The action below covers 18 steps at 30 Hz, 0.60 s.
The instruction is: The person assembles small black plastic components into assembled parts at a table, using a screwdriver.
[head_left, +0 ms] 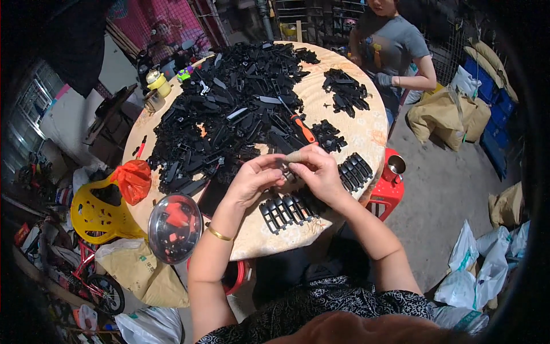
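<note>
My left hand and my right hand meet over the near part of the round table. Their fingertips are pinched together around something small and dark, mostly hidden by the fingers. One finger of the right hand has a tan wrap. Just below them lies a row of black slotted plastic parts, lined up side by side. A similar row of black parts sits to the right of my right hand. Beyond my hands spreads a large heap of loose black plastic parts. An orange-handled screwdriver rests at its right side.
A clear bowl with red fruit pieces stands at the table's left edge, near a red plastic bag and yellow chair. A metal cup is on a red stool. Another person stands across the table. Sacks lie right.
</note>
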Tool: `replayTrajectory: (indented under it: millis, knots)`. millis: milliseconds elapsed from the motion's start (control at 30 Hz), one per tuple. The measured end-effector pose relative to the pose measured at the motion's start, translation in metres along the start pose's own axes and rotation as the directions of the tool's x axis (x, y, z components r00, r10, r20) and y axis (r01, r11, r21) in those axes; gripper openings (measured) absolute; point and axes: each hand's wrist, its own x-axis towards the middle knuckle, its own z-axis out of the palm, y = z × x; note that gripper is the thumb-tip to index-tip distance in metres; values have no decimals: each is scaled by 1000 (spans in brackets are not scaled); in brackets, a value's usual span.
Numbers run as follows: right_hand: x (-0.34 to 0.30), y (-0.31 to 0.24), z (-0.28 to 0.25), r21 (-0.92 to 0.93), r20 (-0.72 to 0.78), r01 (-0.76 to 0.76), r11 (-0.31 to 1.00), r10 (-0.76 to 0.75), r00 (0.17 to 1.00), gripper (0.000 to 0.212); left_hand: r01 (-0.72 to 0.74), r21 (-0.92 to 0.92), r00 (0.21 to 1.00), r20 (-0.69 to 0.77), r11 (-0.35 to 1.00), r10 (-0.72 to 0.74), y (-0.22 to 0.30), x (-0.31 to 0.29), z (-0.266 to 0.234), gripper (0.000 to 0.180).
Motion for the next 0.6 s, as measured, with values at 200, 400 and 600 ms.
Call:
replayTrajectory:
  millis: [200, 400, 600]
  knots:
    - [0, -11, 3, 467, -27, -259, 846, 307, 951, 11, 25, 12, 993, 115, 1000, -26, -3, 0, 0, 28]
    - [2, -11, 3, -88, -118, 241, 967, -250, 961, 13, -25, -45, 996, 82, 999, 29, -11, 1, 2, 26]
    - [3, -8, 0, -284, -67, 376, 882, -409, 910, 21, -55, -71, 993, 99, 996, 62, -12, 1, 4, 30]
